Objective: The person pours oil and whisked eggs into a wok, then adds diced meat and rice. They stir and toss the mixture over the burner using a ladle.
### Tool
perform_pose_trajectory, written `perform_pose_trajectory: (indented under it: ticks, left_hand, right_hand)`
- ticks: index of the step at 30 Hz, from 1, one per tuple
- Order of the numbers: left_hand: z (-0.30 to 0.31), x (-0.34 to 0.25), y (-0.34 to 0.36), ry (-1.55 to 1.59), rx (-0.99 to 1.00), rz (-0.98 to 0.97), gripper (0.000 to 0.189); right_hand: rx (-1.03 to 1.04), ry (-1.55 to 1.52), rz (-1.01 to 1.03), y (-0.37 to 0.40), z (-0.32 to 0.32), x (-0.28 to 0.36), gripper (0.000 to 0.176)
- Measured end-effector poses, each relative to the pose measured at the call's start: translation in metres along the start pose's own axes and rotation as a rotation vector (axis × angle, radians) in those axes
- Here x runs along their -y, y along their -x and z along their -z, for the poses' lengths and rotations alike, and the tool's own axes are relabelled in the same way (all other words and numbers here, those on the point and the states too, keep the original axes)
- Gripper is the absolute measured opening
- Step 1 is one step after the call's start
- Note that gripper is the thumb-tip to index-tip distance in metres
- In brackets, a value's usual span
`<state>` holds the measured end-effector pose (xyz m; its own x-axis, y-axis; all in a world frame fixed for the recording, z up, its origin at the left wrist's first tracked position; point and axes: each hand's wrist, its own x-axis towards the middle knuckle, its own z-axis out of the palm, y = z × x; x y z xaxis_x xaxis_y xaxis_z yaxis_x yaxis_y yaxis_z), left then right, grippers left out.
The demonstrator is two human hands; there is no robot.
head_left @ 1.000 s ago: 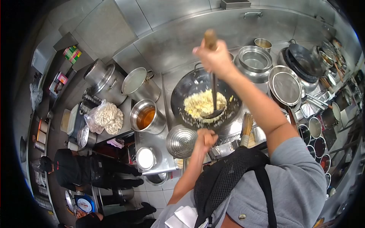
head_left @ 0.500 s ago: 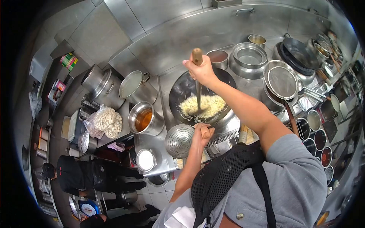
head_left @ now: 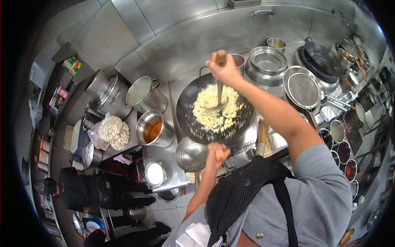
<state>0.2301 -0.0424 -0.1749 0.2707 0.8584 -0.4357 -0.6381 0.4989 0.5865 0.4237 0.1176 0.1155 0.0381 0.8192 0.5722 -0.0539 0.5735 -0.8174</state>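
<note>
My right hand [head_left: 226, 73] is closed round the wooden-ended handle of a metal wok spatula [head_left: 220, 92], held nearly upright. Its blade sits in the yellow and white egg fried rice [head_left: 210, 115], inside a black wok [head_left: 187, 113]. At the wok's near edge, my left hand [head_left: 218, 154] is closed, slightly blurred, on what appears to be the wok's handle; the handle itself is covered by the fingers. Just left of that hand lies a round perforated strainer [head_left: 191, 154]. Loose grains are scattered over the wok's near wall.
Left of the wok stand a steel pot of amber liquid [head_left: 153, 129] and a taller pot [head_left: 142, 92]. A bamboo brush [head_left: 262, 136] and mesh strainers [head_left: 302, 86] are at the right. Another person [head_left: 90, 187] in black is at the lower left.
The wok has tilted and shifted toward me, and the rice has spread into a taller heap. My right hand and the spatula have moved slightly right. My left hand stays at the near rim.
</note>
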Motion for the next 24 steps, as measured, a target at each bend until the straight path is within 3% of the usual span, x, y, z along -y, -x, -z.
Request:
perform_pose_trajectory:
  ticks: [2, 5, 7, 9, 11, 12, 15, 17, 18, 19, 20, 22, 24]
  left_hand:
    - [0.028, 0.019, 0.025, -0.036, -0.015, 0.013, 0.013]
    - [0.028, 0.012, 0.030, -0.040, -0.040, 0.147, 0.010]
    - [0.015, -0.010, -0.006, 0.182, 0.126, 0.078, 0.008]
    - [-0.008, -0.025, -0.045, 0.073, 0.012, 0.055, 0.014]
    - [0.006, -0.015, -0.032, 0.083, 0.040, 0.031, 0.016]
    - [0.006, -0.008, -0.030, 0.098, 0.094, -0.004, 0.018]
    - [0.024, 0.006, 0.021, -0.046, -0.030, 0.037, 0.022]
    - [0.033, 0.004, 0.030, -0.100, -0.009, 0.138, 0.025]
    - [0.046, 0.009, 0.005, 0.007, 0.090, 0.061, 0.026]
    - [0.021, -0.006, -0.005, 0.170, 0.118, 0.094, 0.026]
    - [-0.008, -0.024, -0.017, 0.143, 0.060, 0.121, 0.026]
    - [-0.022, -0.026, -0.031, 0.119, 0.010, 0.147, 0.026]
    - [-0.007, 0.002, -0.045, 0.090, 0.111, -0.152, 0.023]
  right_hand:
    - [0.077, -0.206, -0.053, -0.014, 0.015, 0.042, 0.027]
    - [0.125, -0.227, -0.097, -0.029, 0.009, 0.092, 0.027]
    - [0.076, -0.066, -0.112, -0.012, -0.015, 0.089, 0.026]
    - [0.003, 0.026, -0.009, 0.004, -0.035, 0.013, 0.024]
    - [-0.056, -0.025, 0.000, 0.009, -0.022, -0.030, 0.024]
    - [-0.060, -0.040, 0.021, 0.000, -0.012, -0.025, 0.025]
    - [-0.010, -0.245, 0.040, -0.030, 0.014, 0.035, 0.028]
    - [0.041, -0.341, -0.075, -0.040, 0.011, 0.079, 0.027]
    - [0.038, -0.346, -0.078, -0.038, 0.001, 0.080, 0.027]
    - [0.025, -0.283, -0.085, -0.029, -0.013, 0.080, 0.027]
    - [0.015, -0.217, -0.092, -0.019, -0.026, 0.081, 0.026]
    - [0.028, -0.281, -0.072, 0.006, -0.039, 0.015, 0.028]
    - [-0.007, -0.326, -0.043, 0.015, -0.035, -0.030, 0.028]
